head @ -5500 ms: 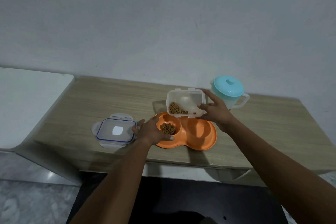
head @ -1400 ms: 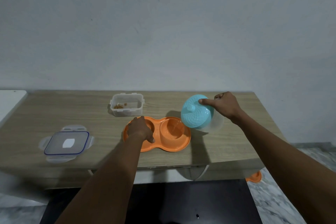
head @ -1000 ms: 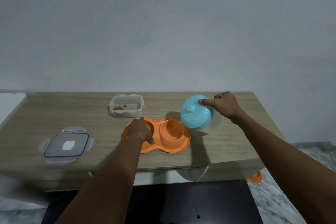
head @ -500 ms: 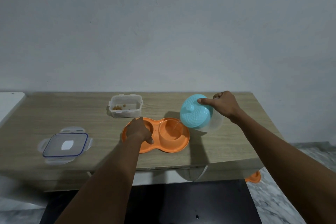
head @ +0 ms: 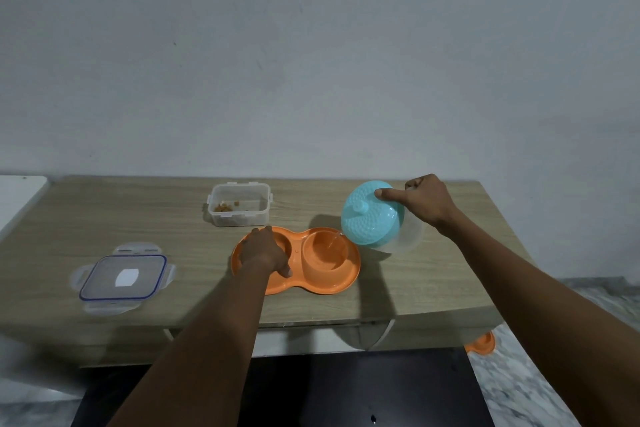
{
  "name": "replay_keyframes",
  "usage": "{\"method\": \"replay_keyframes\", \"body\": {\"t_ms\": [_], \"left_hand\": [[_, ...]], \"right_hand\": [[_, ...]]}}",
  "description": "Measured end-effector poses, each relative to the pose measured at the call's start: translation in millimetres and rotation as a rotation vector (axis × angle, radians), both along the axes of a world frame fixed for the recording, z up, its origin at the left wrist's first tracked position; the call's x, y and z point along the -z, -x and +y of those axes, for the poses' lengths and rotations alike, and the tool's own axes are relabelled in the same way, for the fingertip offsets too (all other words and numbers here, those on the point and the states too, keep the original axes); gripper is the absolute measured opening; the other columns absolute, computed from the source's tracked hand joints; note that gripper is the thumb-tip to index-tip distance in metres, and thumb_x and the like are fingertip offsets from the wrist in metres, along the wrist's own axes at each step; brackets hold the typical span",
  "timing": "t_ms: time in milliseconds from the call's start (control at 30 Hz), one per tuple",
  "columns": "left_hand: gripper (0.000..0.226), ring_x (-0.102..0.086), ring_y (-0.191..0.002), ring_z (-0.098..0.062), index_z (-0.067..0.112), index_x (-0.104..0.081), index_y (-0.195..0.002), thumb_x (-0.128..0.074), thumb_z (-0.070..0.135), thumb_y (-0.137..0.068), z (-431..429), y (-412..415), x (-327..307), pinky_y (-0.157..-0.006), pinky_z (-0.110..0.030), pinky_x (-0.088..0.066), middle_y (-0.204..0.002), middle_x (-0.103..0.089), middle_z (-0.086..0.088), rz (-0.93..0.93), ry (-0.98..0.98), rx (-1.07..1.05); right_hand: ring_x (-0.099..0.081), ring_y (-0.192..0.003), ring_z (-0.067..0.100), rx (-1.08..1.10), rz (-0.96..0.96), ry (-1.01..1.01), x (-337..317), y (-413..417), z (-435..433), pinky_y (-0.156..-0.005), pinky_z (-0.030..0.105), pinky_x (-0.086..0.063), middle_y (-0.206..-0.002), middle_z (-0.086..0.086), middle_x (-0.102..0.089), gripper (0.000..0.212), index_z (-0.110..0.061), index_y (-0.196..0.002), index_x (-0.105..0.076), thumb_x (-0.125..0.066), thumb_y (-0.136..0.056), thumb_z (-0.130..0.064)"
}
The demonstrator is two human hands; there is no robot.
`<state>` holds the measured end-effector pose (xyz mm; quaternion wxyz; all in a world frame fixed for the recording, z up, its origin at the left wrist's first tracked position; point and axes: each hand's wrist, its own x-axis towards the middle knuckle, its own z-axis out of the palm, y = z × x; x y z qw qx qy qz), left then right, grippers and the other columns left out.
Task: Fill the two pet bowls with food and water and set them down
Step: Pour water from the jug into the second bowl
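The right hand (head: 424, 203) grips the handle of the jug (head: 377, 218), with the forefinger stretched out and pressed on its blue lid (head: 369, 213), and the jug is tipped toward the orange double bowl (head: 301, 262) on the table (head: 104, 218). A thin stream of water falls from the spout into the right cup of the bowl (head: 325, 251). The left hand (head: 265, 251) lies flat over the left cup, fingers spread and pressing down on the rim, not closed around anything; it hides the food, so I cannot tell how full that cup is. To do this step well, I think the tilt should be kept small so the stream stays thin and lands in the middle of the cup, the finger should keep the lid from slipping, and the left hand should hold the bowl steady. Behind stands the nearly empty food box (head: 239, 204), and its cover (head: 123, 277) lies well to the left.
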<state>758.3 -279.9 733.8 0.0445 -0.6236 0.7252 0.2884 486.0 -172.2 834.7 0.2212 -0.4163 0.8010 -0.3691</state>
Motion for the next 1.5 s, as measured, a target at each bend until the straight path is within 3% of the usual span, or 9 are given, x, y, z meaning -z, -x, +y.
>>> {"method": "replay_keyframes", "body": {"t_ms": [433, 667, 833, 967, 1133, 1300, 1400, 1500], "left_hand": [[0.121, -0.034, -0.142, -0.031, 0.014, -0.025, -0.153, -0.094, 0.026, -0.055, -1.6, -0.6, 3.4, -0.109, -0.043, -0.040, -0.155, -0.033, -0.009, -0.007, 0.002, 0.007], [0.124, -0.032, -0.143, -0.031, 0.015, -0.022, -0.154, -0.095, 0.025, -0.055, -2.4, -0.5, 3.4, -0.110, -0.043, -0.039, -0.157, -0.030, -0.009, -0.004, -0.009, 0.004], [0.123, -0.034, -0.142, -0.032, 0.015, -0.023, -0.154, -0.094, 0.026, -0.055, -2.0, -0.2, 2.7, -0.108, -0.043, -0.040, -0.156, -0.032, -0.009, -0.015, -0.003, 0.013], [0.122, -0.035, -0.142, -0.032, 0.014, -0.024, -0.154, -0.095, 0.025, -0.055, -1.5, 0.9, 2.0, -0.107, -0.043, -0.041, -0.156, -0.033, -0.010, -0.017, -0.001, 0.010], [0.124, -0.032, -0.143, -0.031, 0.015, -0.022, -0.154, -0.094, 0.028, -0.055, -1.5, 2.1, 1.0, -0.109, -0.042, -0.038, -0.156, -0.031, -0.010, -0.033, 0.002, 0.022], [0.123, -0.034, -0.142, -0.031, 0.014, -0.023, -0.154, -0.094, 0.026, -0.055, -1.0, 1.3, 0.0, -0.109, -0.042, -0.038, -0.155, -0.033, -0.009, -0.016, 0.006, 0.010], [0.123, -0.036, -0.141, -0.032, 0.015, -0.023, -0.154, -0.094, 0.026, -0.054, -0.5, 1.2, 0.3, -0.108, -0.042, -0.040, -0.154, -0.035, -0.010, -0.013, 0.016, 0.000], [0.126, -0.034, -0.142, -0.031, 0.016, -0.021, -0.155, -0.095, 0.025, -0.054, -0.6, 1.0, 2.2, -0.109, -0.042, -0.039, -0.155, -0.033, -0.009, 0.010, 0.003, -0.017]], "right_hand": [[-0.039, -0.055, 0.019, 0.004, -0.010, 0.013, -1.1, 0.3, 0.9, -0.052, 0.031, -0.028, -0.049, -0.001, -0.038, 0.061, -0.017, -0.047, -0.038, -0.089, -0.068, -0.044], [-0.039, -0.059, 0.021, 0.003, -0.033, 0.028, 1.9, 3.0, 1.1, -0.055, 0.033, -0.028, -0.054, 0.004, -0.039, 0.061, -0.017, -0.049, -0.039, -0.089, -0.065, -0.048], [-0.040, -0.054, 0.018, 0.004, -0.043, 0.037, 3.6, 3.3, 0.9, -0.053, 0.030, -0.030, -0.047, -0.003, -0.041, 0.060, -0.017, -0.047, -0.040, -0.089, -0.068, -0.044], [-0.040, -0.055, 0.019, 0.003, -0.058, 0.042, 9.1, 6.5, 0.6, -0.054, 0.032, -0.030, -0.052, 0.002, -0.043, 0.060, -0.016, -0.048, -0.041, -0.089, -0.066, -0.048], [-0.038, -0.055, 0.018, 0.025, -0.124, 0.075, 22.7, 4.6, 4.4, -0.054, 0.031, -0.028, -0.044, -0.006, -0.035, 0.062, -0.017, -0.045, -0.038, -0.090, -0.069, -0.043], [-0.038, -0.054, 0.017, 0.068, -0.218, 0.137, 39.1, 4.6, 1.1, -0.052, 0.031, -0.027, -0.048, -0.004, -0.034, 0.062, -0.020, -0.048, -0.035, -0.089, -0.067, -0.043], [-0.032, -0.045, 0.011, 0.121, -0.293, 0.172, 46.3, 2.0, -5.9, -0.051, 0.028, -0.027, -0.046, -0.008, -0.029, 0.066, -0.022, -0.049, -0.030, -0.090, -0.069, -0.039], [-0.025, -0.050, 0.013, 0.176, -0.352, 0.218, 54.1, -0.3, -18.0, -0.055, 0.031, -0.023, -0.047, -0.010, -0.023, 0.070, -0.024, -0.049, -0.025, -0.091, -0.067, -0.041]]}}
